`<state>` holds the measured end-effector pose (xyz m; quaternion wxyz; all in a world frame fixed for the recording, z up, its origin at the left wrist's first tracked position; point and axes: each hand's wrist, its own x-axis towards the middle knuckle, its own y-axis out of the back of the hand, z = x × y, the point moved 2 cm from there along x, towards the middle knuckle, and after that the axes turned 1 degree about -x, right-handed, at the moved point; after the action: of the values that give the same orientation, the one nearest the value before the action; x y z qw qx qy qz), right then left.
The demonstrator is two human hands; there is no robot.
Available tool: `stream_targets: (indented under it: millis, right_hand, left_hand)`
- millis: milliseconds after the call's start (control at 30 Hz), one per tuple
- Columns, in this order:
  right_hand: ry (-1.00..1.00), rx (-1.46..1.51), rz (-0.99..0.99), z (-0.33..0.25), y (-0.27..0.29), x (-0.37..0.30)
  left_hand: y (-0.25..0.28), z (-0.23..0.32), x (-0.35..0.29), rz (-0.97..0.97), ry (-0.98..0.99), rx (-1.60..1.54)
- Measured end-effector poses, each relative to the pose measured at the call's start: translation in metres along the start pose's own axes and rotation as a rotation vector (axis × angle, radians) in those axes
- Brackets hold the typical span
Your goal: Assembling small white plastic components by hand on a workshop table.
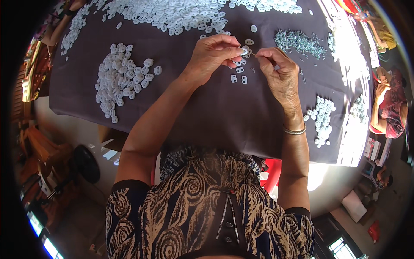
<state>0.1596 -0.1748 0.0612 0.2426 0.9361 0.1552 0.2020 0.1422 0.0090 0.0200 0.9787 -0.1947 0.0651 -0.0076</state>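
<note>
Over the dark tablecloth my left hand (211, 57) is closed, pinching a small white oval plastic piece (244, 51) between thumb and fingertips. Just to its right, my right hand (279, 73) has its thumb and forefinger pressed together. What those fingertips hold, if anything, is too small to make out. Below the held piece lie several small white two-holed pieces (239, 70), loosely grouped on the cloth. A pale oval piece (249, 42) rests just beyond the fingertips, and another white oval (253, 28) lies farther off.
A large heap of white oval pieces (177, 16) spreads along the far side. Smaller white piles sit at left (118, 80) and right (322, 121). Small metallic parts (301, 43) lie beyond my right hand. Other people are seated at both sides, including one in a red patterned top (390, 108).
</note>
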Motion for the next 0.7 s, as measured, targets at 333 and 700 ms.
stream_targets:
  millis: [333, 700]
  right_hand:
    - [-0.026, 0.014, -0.002, 0.002, -0.0036, 0.0005]
    - [-0.028, 0.043, -0.002, 0.0045, -0.0068, -0.0011]
  left_hand:
    - [0.0003, -0.001, 0.0005, -0.024, -0.001, 0.003]
    - [0.0004, -0.0029, 0.0002, -0.017, -0.008, 0.006]
